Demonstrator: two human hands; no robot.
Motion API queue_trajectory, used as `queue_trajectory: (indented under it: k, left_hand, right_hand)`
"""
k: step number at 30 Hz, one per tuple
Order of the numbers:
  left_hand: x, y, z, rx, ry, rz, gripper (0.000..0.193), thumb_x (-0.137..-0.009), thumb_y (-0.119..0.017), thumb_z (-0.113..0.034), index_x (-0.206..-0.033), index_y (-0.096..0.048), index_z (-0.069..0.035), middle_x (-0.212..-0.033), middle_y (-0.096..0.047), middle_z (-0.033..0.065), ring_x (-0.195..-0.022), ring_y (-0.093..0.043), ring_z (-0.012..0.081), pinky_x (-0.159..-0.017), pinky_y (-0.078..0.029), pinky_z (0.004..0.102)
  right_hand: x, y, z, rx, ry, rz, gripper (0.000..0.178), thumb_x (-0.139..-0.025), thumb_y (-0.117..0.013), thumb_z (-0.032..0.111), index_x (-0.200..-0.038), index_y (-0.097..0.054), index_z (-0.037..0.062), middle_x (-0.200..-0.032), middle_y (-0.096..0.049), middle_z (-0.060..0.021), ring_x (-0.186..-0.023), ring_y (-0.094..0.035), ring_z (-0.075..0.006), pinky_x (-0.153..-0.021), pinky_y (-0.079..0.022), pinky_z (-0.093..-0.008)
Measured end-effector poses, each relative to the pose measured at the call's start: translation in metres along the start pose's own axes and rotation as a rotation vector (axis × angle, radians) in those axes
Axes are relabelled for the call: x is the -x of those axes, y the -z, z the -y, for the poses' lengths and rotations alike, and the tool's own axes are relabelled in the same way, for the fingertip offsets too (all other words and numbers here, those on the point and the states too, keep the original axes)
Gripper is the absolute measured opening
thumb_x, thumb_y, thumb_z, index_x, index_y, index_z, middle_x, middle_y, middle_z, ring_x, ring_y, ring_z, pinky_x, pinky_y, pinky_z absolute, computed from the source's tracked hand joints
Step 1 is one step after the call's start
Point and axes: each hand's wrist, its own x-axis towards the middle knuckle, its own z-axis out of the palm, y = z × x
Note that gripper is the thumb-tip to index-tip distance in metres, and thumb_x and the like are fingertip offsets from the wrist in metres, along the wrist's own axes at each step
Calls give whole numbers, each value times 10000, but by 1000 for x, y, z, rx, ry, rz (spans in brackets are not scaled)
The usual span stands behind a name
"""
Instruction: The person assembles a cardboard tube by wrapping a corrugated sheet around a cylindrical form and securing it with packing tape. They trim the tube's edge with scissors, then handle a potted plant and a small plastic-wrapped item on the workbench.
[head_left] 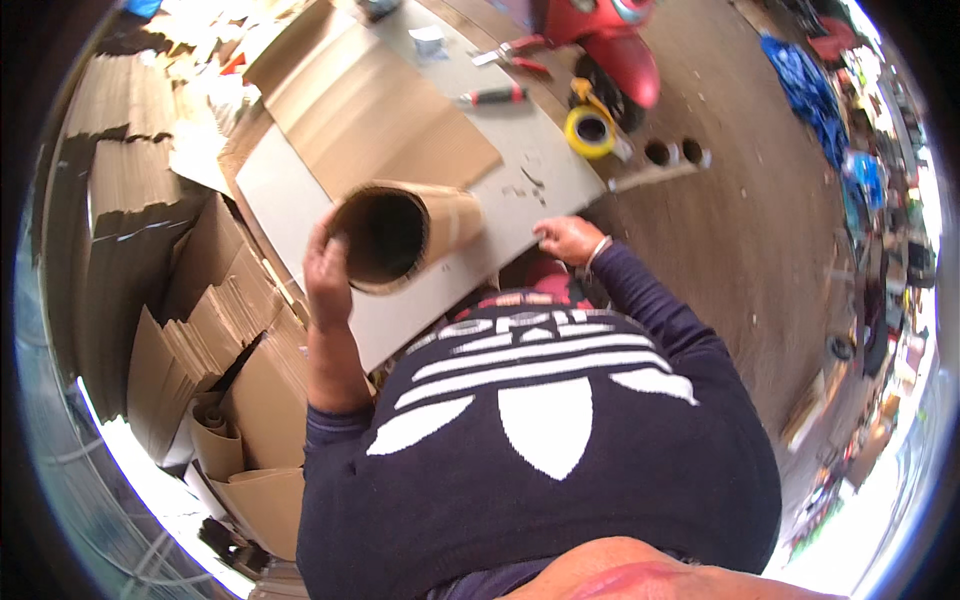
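My left hand (328, 272) grips the near-left rim of a rolled cardboard tube (452, 222). The tube lies on its side on a pale tabletop (520, 150), its dark round mouth turned toward me. At the table's right corner my right hand (570, 240) is curled closed, apart from the tube; whatever its fingertips may hold is too small to make out. Behind the tube, a flat brown cardboard sheet (385, 120) covers much of the table. A red-and-black handled tool (495, 95) lies on the table, and red-handled pliers (520, 55) lie beyond it.
A yellow tape roll (590, 132) sits past the table's right edge, near a red scooter-like vehicle (615, 65). Stacked cardboard (135, 190) and folded sheets (215, 330) crowd the left side. A blue tarp (803, 90) and mixed clutter line the right.
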Motion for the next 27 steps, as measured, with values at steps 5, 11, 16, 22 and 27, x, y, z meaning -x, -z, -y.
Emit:
queue_trajectory:
  k: [5, 11, 16, 22, 27]
  left_hand:
    - [-9, -20, -9, 30, -26, -6, 398, -998, -420, -35, -1366, -544, 56, -1393, -593, 185, -1301, -554, 257, -1156, -377, 383]
    - [-14, -55, -22, 112, 67, -174, 388, -1007, -463, -80, -1358, -545, 63, -1403, -584, 211, -1323, -538, 283, -1159, -374, 405]
    - [-17, -83, -26, 139, 147, -356, 411, -979, -554, -174, -1312, -592, 64, -1361, -607, 234, -1335, -523, 319, -1176, -347, 439]
    - [-24, -99, -26, 98, 148, -555, 413, -962, -636, -255, -1258, -627, 33, -1286, -650, 244, -1288, -563, 371, -1149, -373, 513]
    - [-21, -110, -21, 80, 120, -653, 377, -964, -650, -257, -1224, -649, 16, -1260, -663, 239, -1268, -575, 384, -1131, -396, 542]
  right_hand:
    - [-116, 57, -16, -187, -13, 157, 361, -889, -672, 253, -1196, -686, 63, -957, -756, -157, -866, -734, -289, -821, -570, -394]
    - [-300, 96, -61, -131, 2, 98, 357, -828, -737, 234, -1148, -712, 80, -1039, -744, -170, -957, -721, -308, -847, -567, -411]
    - [-427, 127, -75, 51, 68, 4, 436, -816, -735, 287, -1208, -698, 101, -1082, -736, -176, -1035, -697, -351, -928, -548, -430]
    - [-532, 142, -47, 394, 15, -280, 582, -805, -779, 348, -1324, -612, 144, -1332, -607, -143, -1256, -569, -339, -1065, -476, -449]
    - [-585, 151, -24, 653, -132, -208, 1110, -730, -858, 520, -1611, -239, 250, -1618, -345, -8, -1488, -296, -286, -1154, -327, -558]
